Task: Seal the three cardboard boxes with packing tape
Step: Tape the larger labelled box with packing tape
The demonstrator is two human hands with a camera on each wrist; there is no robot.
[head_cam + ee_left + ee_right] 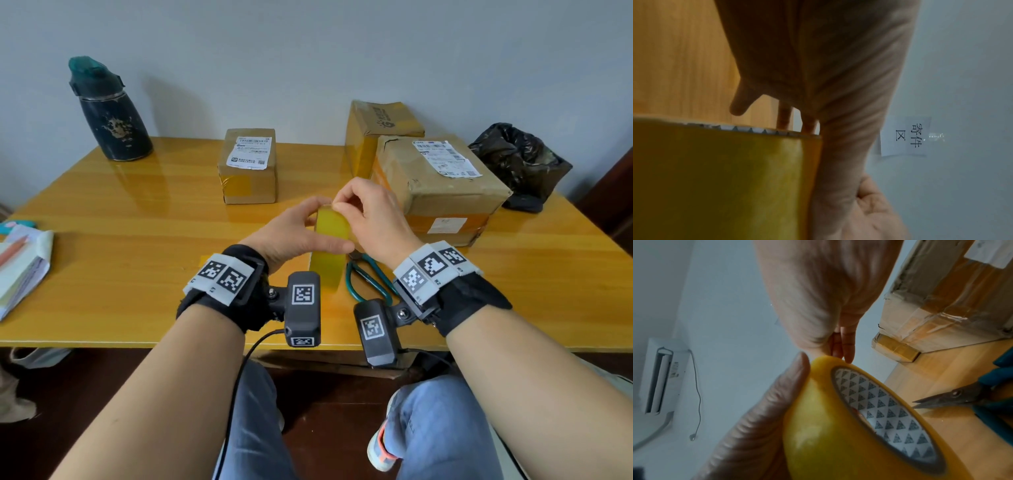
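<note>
Both hands meet over the middle of the yellow table [113, 205], seen from the head camera. Left hand [294, 233] holds the yellow tape roll [330, 240] upright, thumb on the near side and fingers curled round the far side. Right hand [371, 219] pinches at the top edge of the roll with its thumb and first finger. Green-handled scissors [368, 277] lie on the table just under the right wrist. Three cardboard boxes stand farther back: a small box [248, 168] in the middle, a big box [442, 188] near the right hand, and a tall box [380, 126] behind the big one. A dark bottle [109, 116] stands at the back left, a black bag [517, 161] at the back right, and a notebook [20, 267] lies at the left edge. From the left wrist, the tape roll [719, 178] fills the lower left, pressed against the left hand [842, 162]. A white paper sign [904, 138] hangs on the wall. From the right wrist, the right hand [813, 296] reaches down and its fingertips [847, 353] touch the top of the tape roll [828, 426]. The left hand's fingers [760, 418] wrap the roll's side. The scissors [962, 395] lie beside it on the table, and the big box [941, 301] stands close behind.
</note>
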